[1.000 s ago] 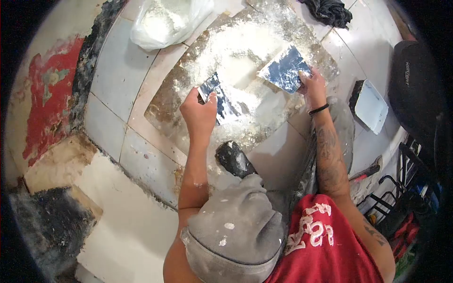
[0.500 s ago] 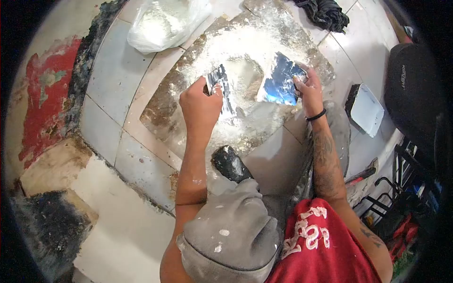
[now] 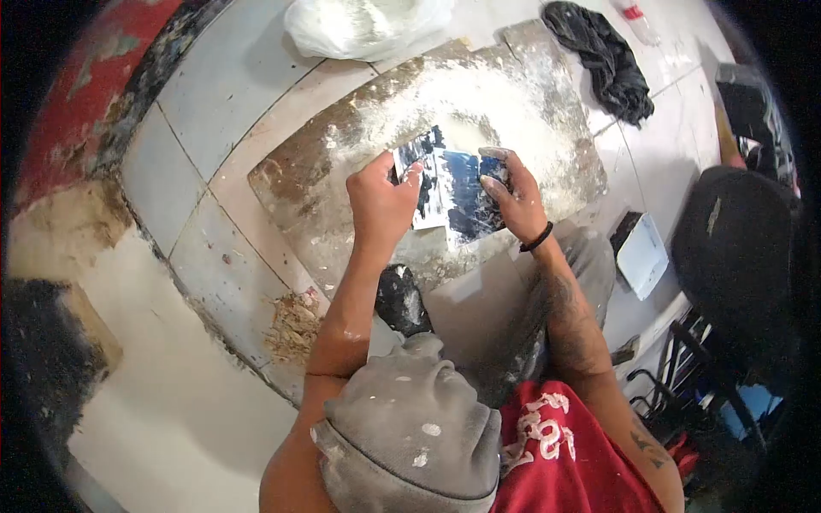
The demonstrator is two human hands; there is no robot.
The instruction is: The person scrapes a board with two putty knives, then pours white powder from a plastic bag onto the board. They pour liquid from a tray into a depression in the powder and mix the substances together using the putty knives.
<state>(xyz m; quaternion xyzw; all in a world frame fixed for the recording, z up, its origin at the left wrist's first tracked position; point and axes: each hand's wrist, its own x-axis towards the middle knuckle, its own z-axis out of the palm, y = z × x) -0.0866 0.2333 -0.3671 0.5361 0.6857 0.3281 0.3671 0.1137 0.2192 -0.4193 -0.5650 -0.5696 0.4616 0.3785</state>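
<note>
In the middle of the head view, my left hand [image 3: 380, 205] is closed round a flat putty spreader [image 3: 428, 201] smeared with white and black patches. My right hand [image 3: 520, 205] pinches the outer edge of a second, dark blue putty spreader [image 3: 464, 192], streaked with white paste. The inner edges of the two spreaders meet or overlap in this view. Both are over a worn board [image 3: 299, 184] lying on the tiles. White powder [image 3: 453, 81] is spread over much of the board, thickest beyond the spreaders.
A plastic bag of white powder [image 3: 368, 26] sits past the board's far edge. Beyond its right side lie a crumpled dark cloth [image 3: 603, 64] and a white tray [image 3: 643, 256]. A black case [image 3: 727, 248] stands at the right. Brown debris [image 3: 295, 327] lies at the lower left.
The two spreaders, apart before, have come together. My right hand has moved left and toward me with the blue one. The camera view has also shifted and turned somewhat.
</note>
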